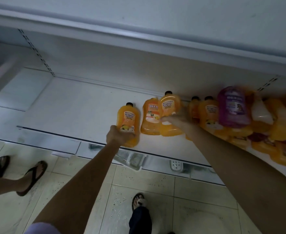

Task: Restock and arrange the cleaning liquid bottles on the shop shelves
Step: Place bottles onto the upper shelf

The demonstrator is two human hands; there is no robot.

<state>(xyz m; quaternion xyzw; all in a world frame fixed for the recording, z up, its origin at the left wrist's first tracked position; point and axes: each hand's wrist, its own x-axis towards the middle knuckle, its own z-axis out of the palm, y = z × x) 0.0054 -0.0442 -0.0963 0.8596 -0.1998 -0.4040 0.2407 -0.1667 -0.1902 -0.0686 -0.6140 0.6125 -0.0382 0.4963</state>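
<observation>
The orange bottles [132, 143] had black caps [129, 104] and orange-and-white labels [127, 119]. The purple bottle [232, 107] had a paler label. The shelf [71, 107] was white, the tiles [155, 183] beige with dark specks.

2 sandalled feet [32, 176] — speckled tile floor [157, 180]

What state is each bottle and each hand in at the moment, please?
leftmost orange bottle: upright on the shelf, capped, gripped by left hand.
second orange bottle: standing, held by neither hand.
third orange bottle: capped, gripped by right hand.
purple bottle: blurred, on the pile of bottles.
</observation>
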